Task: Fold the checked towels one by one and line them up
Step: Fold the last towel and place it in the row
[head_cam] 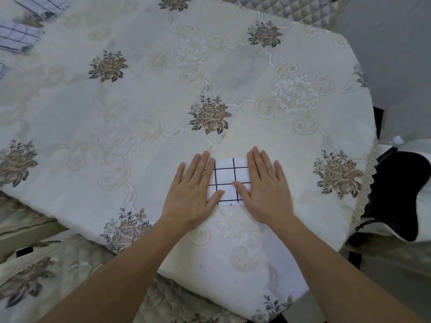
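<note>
A folded white towel with dark check lines (225, 180) lies flat near the front of the table. My left hand (193, 194) presses on its left part with fingers straight. My right hand (265, 190) lies flat on its right part, thumb across the cloth. Only the towel's middle strip shows between the two hands. More checked towels (18, 36) lie at the far left corner of the table, another (42, 3) at the top left edge.
The table carries a cream embroidered cloth (140, 101) with brown rose motifs. Its right edge (370, 159) drops off beside a black and white object (401, 194). A quilted chair back (286, 10) stands at the far side. A cloth-covered seat (35, 276) sits at the lower left.
</note>
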{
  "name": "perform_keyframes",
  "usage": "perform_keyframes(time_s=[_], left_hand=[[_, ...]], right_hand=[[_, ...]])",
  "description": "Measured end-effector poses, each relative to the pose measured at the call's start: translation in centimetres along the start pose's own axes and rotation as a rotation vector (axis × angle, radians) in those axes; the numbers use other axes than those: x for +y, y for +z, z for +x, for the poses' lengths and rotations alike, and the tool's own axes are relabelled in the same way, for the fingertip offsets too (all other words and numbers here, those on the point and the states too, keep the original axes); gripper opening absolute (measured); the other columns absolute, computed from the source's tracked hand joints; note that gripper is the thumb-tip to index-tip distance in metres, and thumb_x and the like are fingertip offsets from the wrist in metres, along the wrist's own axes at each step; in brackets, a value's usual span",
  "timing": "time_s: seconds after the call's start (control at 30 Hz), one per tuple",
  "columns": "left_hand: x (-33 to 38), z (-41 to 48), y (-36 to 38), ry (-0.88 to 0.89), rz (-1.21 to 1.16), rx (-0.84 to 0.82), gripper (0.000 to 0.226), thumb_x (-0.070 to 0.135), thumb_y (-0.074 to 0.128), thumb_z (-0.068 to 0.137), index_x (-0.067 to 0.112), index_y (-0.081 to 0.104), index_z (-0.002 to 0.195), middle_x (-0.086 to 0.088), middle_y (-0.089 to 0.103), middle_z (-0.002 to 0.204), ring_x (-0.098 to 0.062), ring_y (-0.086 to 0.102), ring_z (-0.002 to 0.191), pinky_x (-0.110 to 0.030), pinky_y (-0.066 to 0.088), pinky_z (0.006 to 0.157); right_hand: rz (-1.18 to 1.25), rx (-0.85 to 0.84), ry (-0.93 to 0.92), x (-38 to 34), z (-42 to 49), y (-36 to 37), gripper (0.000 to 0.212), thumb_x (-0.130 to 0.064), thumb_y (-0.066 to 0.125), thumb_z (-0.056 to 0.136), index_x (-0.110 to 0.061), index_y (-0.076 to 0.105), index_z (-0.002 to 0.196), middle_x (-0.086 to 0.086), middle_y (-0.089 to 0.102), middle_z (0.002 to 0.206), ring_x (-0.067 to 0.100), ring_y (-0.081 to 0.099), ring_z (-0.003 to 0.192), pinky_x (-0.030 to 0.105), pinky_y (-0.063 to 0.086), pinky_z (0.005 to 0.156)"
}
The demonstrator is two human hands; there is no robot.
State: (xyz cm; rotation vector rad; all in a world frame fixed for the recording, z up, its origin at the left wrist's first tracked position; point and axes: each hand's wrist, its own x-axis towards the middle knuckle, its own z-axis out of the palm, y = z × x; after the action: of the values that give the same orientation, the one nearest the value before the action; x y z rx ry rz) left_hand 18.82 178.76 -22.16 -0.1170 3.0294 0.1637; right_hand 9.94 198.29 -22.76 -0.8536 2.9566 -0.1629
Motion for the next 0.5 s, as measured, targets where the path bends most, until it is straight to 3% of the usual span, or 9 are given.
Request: perform_keyframes(time_s=[0.1,0.2,0.27,0.37,0.5], left_hand=[[0.0,-0.1,-0.3,-0.080,0.045,-0.026,0.075,0.061,0.007,0.100,0.016,-0.001,0.159,-0.004,-0.007,0.167,-0.017,-0.010,0.153,-0.052,0.003,0.124],[2.2,1.2,-1.3,-0.178,0.031,0.045,0.070,0.047,0.018,0.100,0.006,0.016,0.157,-0.013,0.005,0.166,-0.024,0.000,0.154,-0.054,0.005,0.123],[4.6,2.4,-1.1,-0.068,-0.010,0.096,0.065,0.039,0.021,0.101,0.005,0.016,0.157,-0.010,0.005,0.167,-0.022,0.001,0.154,-0.050,0.009,0.124],[6.8,3.7,-0.4,0.052,-0.129,0.048,0.064,0.042,0.015,0.102,0.011,0.014,0.159,-0.003,0.005,0.167,-0.014,0.001,0.154,-0.044,0.011,0.124],[4.7,3.3,0.2,0.060,-0.074,0.015,0.072,0.056,0.008,0.101,0.015,0.007,0.160,0.002,-0.001,0.168,-0.009,-0.006,0.153,-0.040,0.004,0.125]], right_hand=[[-0.001,-0.005,0.010,0.2,-0.1,0.0,0.081,-0.064,0.015,0.099,-0.010,0.011,0.159,0.003,0.006,0.167,0.016,0.005,0.154,0.046,0.012,0.124],[-0.008,-0.004,0.020,0.0,0.0,0.0,0.080,-0.063,0.017,0.099,-0.010,0.011,0.159,0.004,0.006,0.167,0.016,0.005,0.154,0.046,0.012,0.124],[-0.002,-0.008,0.025,0.0,-0.1,0.0,0.076,-0.057,0.018,0.099,-0.009,0.013,0.159,0.005,0.008,0.167,0.017,0.006,0.154,0.047,0.012,0.124],[-0.018,-0.029,0.018,0.1,0.0,0.0,0.071,-0.043,0.019,0.097,-0.010,0.012,0.159,0.005,0.004,0.167,0.017,0.000,0.154,0.047,0.010,0.124],[-0.022,-0.027,0.014,0.3,0.1,0.1,0.078,-0.055,0.023,0.096,-0.009,0.013,0.159,0.006,0.008,0.167,0.018,0.005,0.154,0.049,0.014,0.123]])
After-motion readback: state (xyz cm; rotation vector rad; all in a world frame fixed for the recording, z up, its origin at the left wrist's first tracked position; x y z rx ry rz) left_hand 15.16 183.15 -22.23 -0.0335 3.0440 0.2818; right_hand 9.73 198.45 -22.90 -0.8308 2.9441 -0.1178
